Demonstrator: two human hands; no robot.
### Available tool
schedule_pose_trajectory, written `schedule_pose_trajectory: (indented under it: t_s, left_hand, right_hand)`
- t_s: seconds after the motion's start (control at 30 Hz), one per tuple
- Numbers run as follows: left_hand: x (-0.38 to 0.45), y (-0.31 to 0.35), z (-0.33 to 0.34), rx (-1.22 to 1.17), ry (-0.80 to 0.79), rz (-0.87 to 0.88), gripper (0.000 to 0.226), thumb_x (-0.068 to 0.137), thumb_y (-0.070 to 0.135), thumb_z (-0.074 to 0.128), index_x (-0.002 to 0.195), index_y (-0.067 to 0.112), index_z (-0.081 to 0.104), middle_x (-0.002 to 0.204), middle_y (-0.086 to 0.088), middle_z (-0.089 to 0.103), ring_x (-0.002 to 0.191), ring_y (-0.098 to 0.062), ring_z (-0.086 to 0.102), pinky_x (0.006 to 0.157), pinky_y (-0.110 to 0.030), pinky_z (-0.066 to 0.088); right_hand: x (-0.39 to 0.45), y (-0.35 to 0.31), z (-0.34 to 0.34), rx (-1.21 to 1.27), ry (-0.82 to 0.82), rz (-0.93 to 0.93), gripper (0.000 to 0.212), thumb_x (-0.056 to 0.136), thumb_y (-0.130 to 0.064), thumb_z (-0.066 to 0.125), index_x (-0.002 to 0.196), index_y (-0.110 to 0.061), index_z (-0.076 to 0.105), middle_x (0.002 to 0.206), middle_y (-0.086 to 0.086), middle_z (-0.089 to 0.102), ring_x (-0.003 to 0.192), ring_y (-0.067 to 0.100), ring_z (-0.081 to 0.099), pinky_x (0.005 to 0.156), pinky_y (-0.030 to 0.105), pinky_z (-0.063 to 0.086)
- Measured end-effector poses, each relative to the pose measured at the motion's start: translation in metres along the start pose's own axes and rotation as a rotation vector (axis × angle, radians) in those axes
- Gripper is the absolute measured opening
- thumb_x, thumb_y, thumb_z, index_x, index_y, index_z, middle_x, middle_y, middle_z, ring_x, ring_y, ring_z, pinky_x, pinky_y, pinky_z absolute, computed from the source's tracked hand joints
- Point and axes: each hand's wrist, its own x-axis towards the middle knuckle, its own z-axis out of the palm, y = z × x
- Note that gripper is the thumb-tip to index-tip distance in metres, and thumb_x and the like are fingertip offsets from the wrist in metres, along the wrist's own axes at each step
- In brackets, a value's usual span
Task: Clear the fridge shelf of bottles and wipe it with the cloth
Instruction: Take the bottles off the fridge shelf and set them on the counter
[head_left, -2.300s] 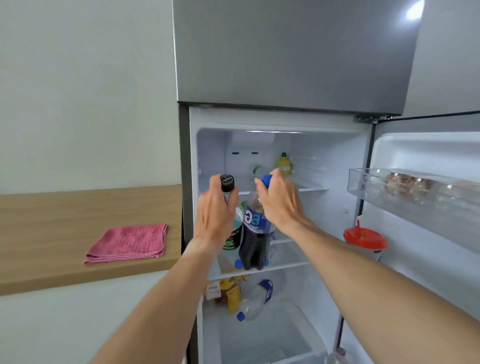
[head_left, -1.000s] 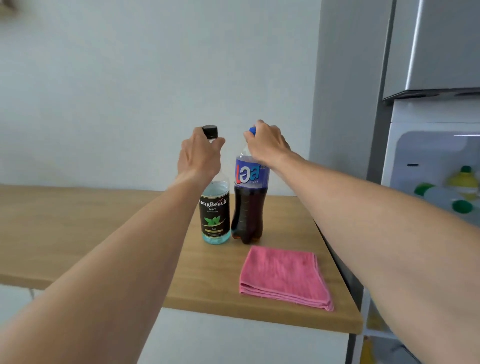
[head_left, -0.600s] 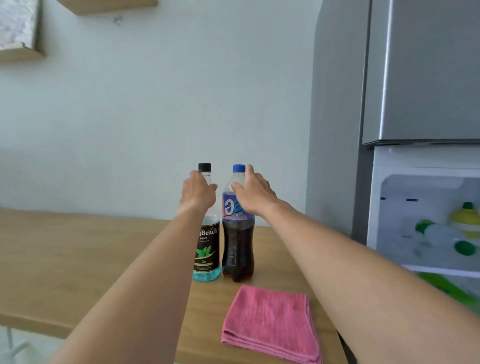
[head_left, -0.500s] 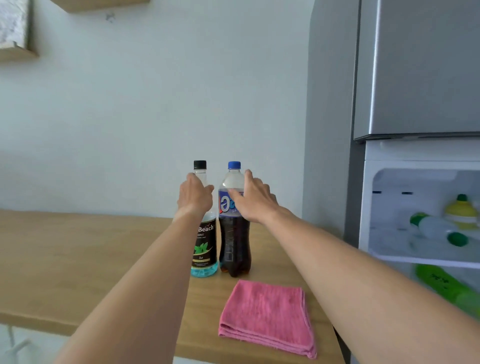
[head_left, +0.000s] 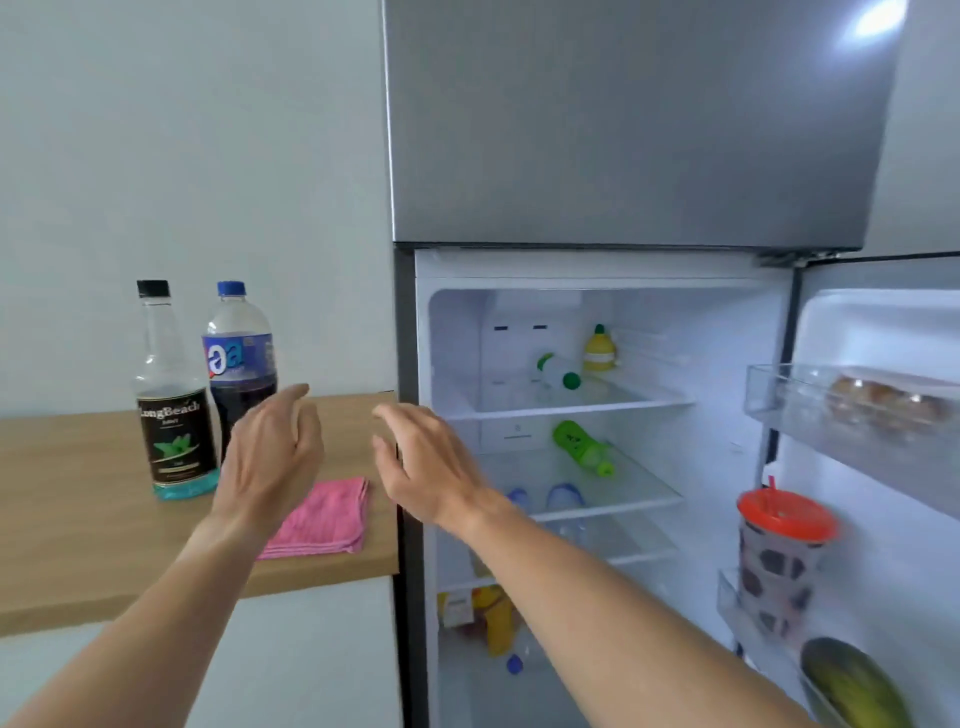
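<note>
Two bottles stand on the wooden counter (head_left: 67, 525): a black-labelled mint bottle (head_left: 174, 410) and a dark soda bottle (head_left: 240, 364) with a blue cap. A folded pink cloth (head_left: 327, 514) lies in front of them. My left hand (head_left: 270, 457) hovers over the cloth, fingers apart, empty. My right hand (head_left: 426, 467) is raised, open and empty, in front of the fridge's left edge. Inside the open fridge, a green bottle (head_left: 582, 447) lies on the middle glass shelf (head_left: 639, 493), and two blue-capped bottles (head_left: 545, 499) show under it.
On the top shelf rest a white bottle with a green cap (head_left: 558, 371) and a yellow bottle (head_left: 600, 351). The open door (head_left: 883, 467) at right carries an egg tray (head_left: 872, 400), a red-lidded cup (head_left: 779, 556) and a green fruit (head_left: 857, 686). Yellow packets (head_left: 493, 613) sit low.
Both hands have let go of the two bottles, which now stand on the counter. The hands have pulled back and moved right, and my view has swung back toward the open fridge.
</note>
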Motion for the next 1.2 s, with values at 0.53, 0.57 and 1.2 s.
schedule_pose_trajectory:
  t_s: [0.53,0.57,1.2]
  left_hand:
    - [-0.075,0.091,0.151,0.011,-0.512,0.006,0.023,0.100,0.023,0.036,0.096,0.007,0.051,0.091,-0.011,0.061,0.082,-0.029,0.059,0.070,-0.040,0.048]
    - [-0.074,0.085,0.167,0.024,-0.519,-0.002,0.023,0.101,0.024,0.036,0.096,0.007,0.051,0.091,-0.011,0.060,0.082,-0.029,0.059,0.070,-0.039,0.047]
    - [-0.041,-0.016,0.353,0.472,-0.527,0.029,0.058,0.102,0.043,0.025,0.142,0.008,0.047,0.152,-0.011,0.043,0.143,-0.027,0.035,0.120,-0.043,0.024]
  right_hand:
    - [-0.113,0.171,-0.045,-0.266,-0.185,0.754,0.047,0.100,-0.035,0.049,0.136,-0.005,0.043,0.137,0.017,0.051,0.124,0.033,0.051,0.103,0.044,0.043]
    - [-0.110,0.185,-0.037,-0.266,-0.193,0.791,0.046,0.099,-0.032,0.051,0.135,-0.005,0.043,0.135,0.017,0.053,0.122,0.034,0.052,0.101,0.044,0.043]
    - [-0.029,0.373,0.076,-0.558,-0.032,0.897,0.054,0.099,-0.039,0.053,0.140,-0.008,0.036,0.125,0.019,0.063,0.119,0.035,0.055,0.093,0.040,0.039]
